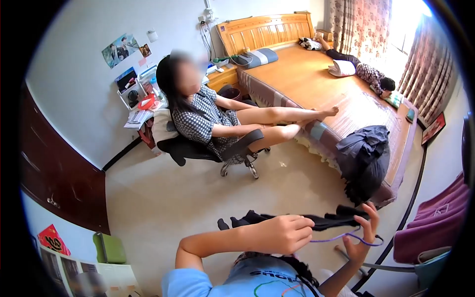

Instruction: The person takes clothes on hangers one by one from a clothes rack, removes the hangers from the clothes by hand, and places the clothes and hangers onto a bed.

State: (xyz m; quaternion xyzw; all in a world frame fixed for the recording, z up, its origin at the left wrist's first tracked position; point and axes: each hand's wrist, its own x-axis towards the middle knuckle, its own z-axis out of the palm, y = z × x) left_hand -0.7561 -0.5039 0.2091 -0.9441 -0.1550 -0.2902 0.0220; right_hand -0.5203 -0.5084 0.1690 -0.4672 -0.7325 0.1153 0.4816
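My left hand (286, 234) is closed, with the fingertips pinching a piece of black cloth (326, 221) that looks like a garment. The cloth stretches sideways in front of my chest, its left end bunched behind my left forearm. My right hand (363, 230) is at the cloth's right end, fingers curled against it and thumb apart below. A thin purple strip (341, 239), a cord or hanger wire, runs under the cloth from my left hand and loops at my right hand.
A person (198, 111) sits in a black swivel chair (190, 148), legs on the bed (282, 74). Another person (371, 76) lies on its far side. Dark clothing (364, 156) hangs over the bed's near corner. Purple cloth (435, 218) hangs at right; a green box (110, 247) stands at left.
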